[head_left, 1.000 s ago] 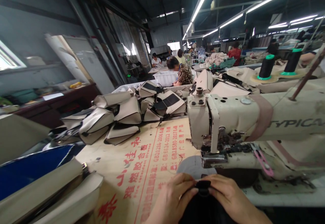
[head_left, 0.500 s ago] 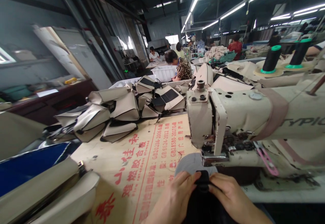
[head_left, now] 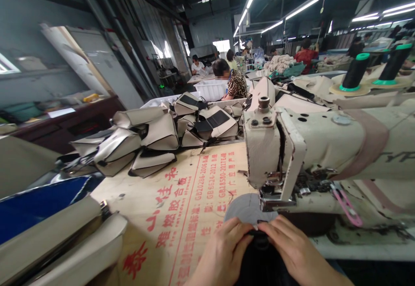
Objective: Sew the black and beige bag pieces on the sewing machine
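A dark black piece of soft material, perhaps part of a bag, hangs between my hands below the sewing machine. My left hand pinches its folded upper edge from the left. From the right, my right hand grips the same edge, with the fingertips of both hands nearly meeting. A small dark loop or tab shows just under the fingers; its exact kind is hard to make out. Behind my fingertips lies a grey rounded pad, close to the machine's needle area. The lower part of the black piece runs out of view.
Beige bags with black trim are heaped behind the plywood board. More beige pieces lie at the near left beside a blue surface. Black thread spools stand at the right. A co-worker sits beyond the heap.
Both hands have drawn closer together at the top of the black piece, and its upper tab is now folded down under the fingers. The view has shifted slightly.
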A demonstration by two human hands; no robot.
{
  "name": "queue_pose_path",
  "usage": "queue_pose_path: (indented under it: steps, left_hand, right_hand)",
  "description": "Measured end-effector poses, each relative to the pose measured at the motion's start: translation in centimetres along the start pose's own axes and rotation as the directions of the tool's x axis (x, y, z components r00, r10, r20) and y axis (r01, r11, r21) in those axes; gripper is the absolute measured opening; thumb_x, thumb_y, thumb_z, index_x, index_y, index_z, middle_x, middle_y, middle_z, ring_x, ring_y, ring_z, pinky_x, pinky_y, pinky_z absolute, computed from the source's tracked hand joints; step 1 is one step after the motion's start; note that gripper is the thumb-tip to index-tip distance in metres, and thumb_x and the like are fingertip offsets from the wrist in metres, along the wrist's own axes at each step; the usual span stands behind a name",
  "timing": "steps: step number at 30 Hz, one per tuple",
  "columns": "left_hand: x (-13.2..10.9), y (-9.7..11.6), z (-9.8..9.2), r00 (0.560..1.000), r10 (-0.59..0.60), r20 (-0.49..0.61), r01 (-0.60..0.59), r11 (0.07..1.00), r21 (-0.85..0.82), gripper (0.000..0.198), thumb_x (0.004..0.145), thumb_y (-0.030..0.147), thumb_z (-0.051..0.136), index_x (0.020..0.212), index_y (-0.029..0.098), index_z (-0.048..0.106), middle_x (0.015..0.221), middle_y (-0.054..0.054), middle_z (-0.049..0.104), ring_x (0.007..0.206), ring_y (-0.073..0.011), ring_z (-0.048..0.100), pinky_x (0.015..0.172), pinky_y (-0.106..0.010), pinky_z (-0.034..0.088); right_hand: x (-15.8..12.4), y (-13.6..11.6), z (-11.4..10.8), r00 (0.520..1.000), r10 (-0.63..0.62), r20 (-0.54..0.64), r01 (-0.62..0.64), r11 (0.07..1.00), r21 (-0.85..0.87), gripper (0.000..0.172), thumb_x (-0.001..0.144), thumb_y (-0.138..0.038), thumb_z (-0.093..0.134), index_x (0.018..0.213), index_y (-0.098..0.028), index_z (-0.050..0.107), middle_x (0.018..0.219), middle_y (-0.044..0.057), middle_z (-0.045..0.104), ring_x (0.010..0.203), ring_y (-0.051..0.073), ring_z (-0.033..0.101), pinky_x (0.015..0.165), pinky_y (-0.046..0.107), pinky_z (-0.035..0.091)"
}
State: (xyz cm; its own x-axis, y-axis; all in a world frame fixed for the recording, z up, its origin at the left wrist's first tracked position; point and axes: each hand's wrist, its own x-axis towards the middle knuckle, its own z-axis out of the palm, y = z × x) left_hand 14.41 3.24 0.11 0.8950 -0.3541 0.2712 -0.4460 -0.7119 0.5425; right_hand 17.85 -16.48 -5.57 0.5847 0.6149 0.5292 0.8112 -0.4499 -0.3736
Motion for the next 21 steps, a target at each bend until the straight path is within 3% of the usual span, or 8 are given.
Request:
queue_pose_path:
  steps: [4, 9, 16, 21]
  left_hand:
    - [0.1, -0.1, 0.7, 0.999, 0.045, 0.003, -0.045, 0.999, 0.018, 0.024, 0.089, 0.020, 0.039, 0.104, 0.024, 0.057, 0.086, -0.002, 0.058, 0.079, -0.0128, 0.057, 0.072, -0.023, 0.046]
    - [0.3, -0.2, 1.4, 0.999, 0.029, -0.038, -0.030, 0.999, -0.015, 0.015, 0.087, 0.018, 0.042, 0.092, 0.021, 0.055, 0.088, -0.002, 0.057, 0.082, -0.0136, 0.056, 0.074, -0.024, 0.045]
    - [0.0, -0.9, 2.0, 0.996, -0.035, -0.080, 0.030, 0.997, -0.066, 0.012, 0.088, 0.019, 0.039, 0.092, 0.019, 0.050, 0.089, -0.003, 0.055, 0.085, -0.0142, 0.053, 0.077, -0.027, 0.044]
    - [0.0, -1.0, 2.5, 0.987, -0.125, -0.100, 0.108, 0.981, -0.161, 0.011, 0.088, 0.024, 0.041, 0.087, 0.019, 0.051, 0.085, -0.002, 0.057, 0.081, -0.0139, 0.054, 0.075, -0.026, 0.044]
  right_hand:
    - [0.5, 0.3, -0.5, 0.998, 0.031, 0.052, -0.035, 0.996, 0.079, 0.026, 0.092, -0.014, 0.030, 0.105, -0.017, 0.052, 0.091, 0.005, 0.054, 0.088, 0.017, 0.049, 0.081, 0.031, 0.044]
    - [1.3, 0.4, -1.3, 0.991, 0.081, 0.105, -0.111, 0.940, 0.324, 0.021, 0.093, -0.020, 0.035, 0.089, -0.018, 0.056, 0.085, 0.002, 0.054, 0.085, 0.014, 0.050, 0.077, 0.026, 0.043]
    - [1.5, -0.7, -0.8, 0.984, 0.163, 0.070, -0.177, 0.920, 0.350, 0.019, 0.093, -0.020, 0.036, 0.105, -0.024, 0.051, 0.099, 0.002, 0.049, 0.096, 0.014, 0.046, 0.085, 0.027, 0.036]
    - [1.5, -0.5, 0.2, 0.971, 0.225, 0.077, -0.236, 0.870, 0.434, 0.020, 0.095, -0.027, 0.033, 0.094, -0.022, 0.052, 0.092, 0.000, 0.052, 0.092, 0.013, 0.048, 0.082, 0.024, 0.037]
